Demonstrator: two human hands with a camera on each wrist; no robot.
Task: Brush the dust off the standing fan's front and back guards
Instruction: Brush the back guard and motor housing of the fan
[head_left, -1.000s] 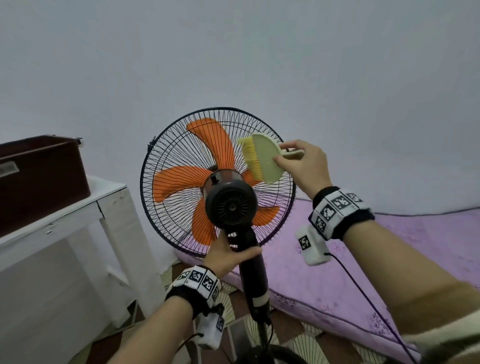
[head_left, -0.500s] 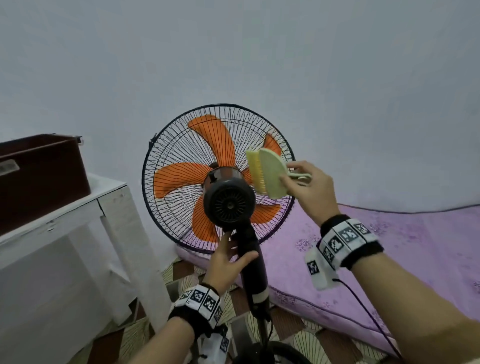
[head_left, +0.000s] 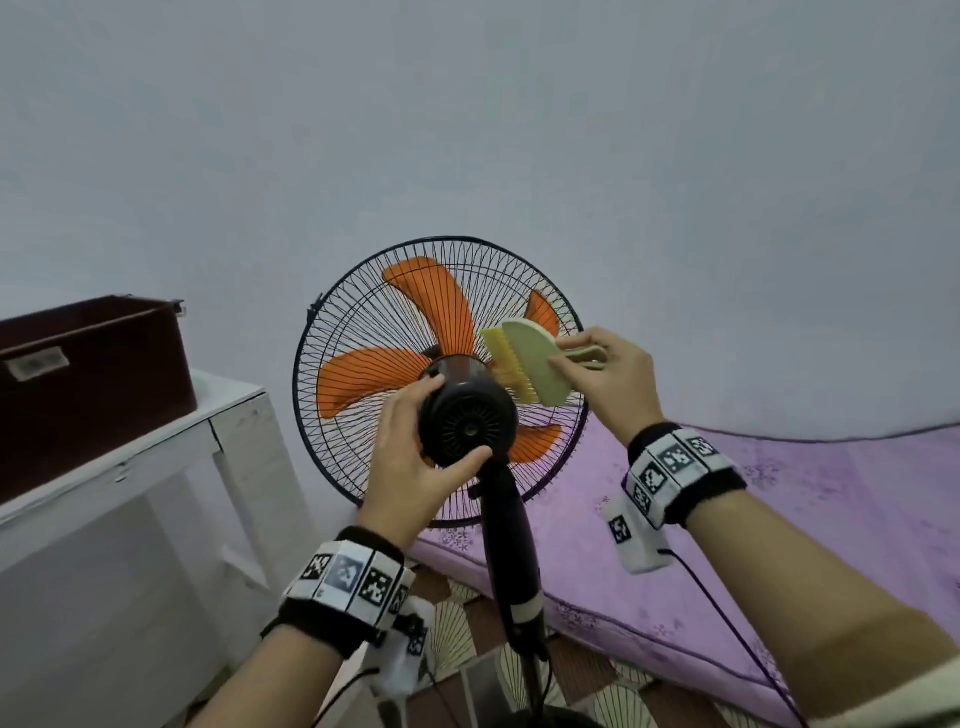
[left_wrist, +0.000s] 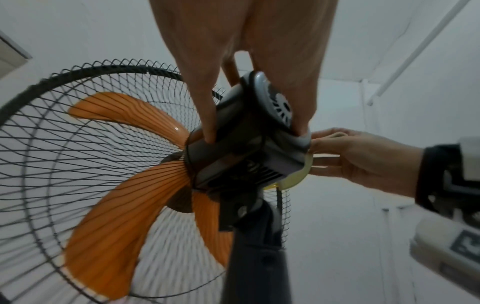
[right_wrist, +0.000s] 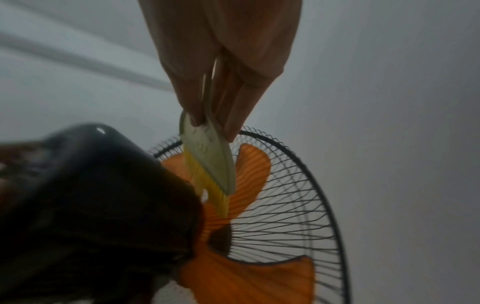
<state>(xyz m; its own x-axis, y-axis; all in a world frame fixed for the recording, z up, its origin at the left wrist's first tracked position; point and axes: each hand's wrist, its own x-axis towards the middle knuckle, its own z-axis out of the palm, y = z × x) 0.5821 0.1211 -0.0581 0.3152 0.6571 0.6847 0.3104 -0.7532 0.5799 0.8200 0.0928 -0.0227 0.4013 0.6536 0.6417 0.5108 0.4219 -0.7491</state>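
Standing fan (head_left: 441, 384): seen from behind, upright on the floor between a white desk (head_left: 156, 441) and a purple mattress (head_left: 779, 519). Black wire back guard (head_left: 353, 322), orange blades (head_left: 363, 374) inside it, black motor housing (head_left: 467, 426) at the centre, dark pole (head_left: 511, 545) below.

Left hand (head_left: 410, 467): wrapped round the motor housing, fingers curled over its left side and thumb pressed along its lower rim. The left wrist view shows a fingertip on the side of the housing and the thumb on its rear cap (left_wrist: 275, 105).

Right hand (head_left: 608, 374): pinches the handle of a small pale green brush (head_left: 535, 369), thumb on one face and fingers on the other.

Brush: held to the right of the motor housing, just beside it, yellow bristles (head_left: 506, 369) turned toward the back guard. Whether the bristles touch the wires cannot be told from the head view; in the right wrist view they lie over the wires in front of an orange blade (right_wrist: 249, 174).

Desk: carries a dark red box (head_left: 88, 384).

Floor: patterned tiles (head_left: 467, 623) around the pole.

Both wrists: black bands with black-and-white square markers (head_left: 353, 577).
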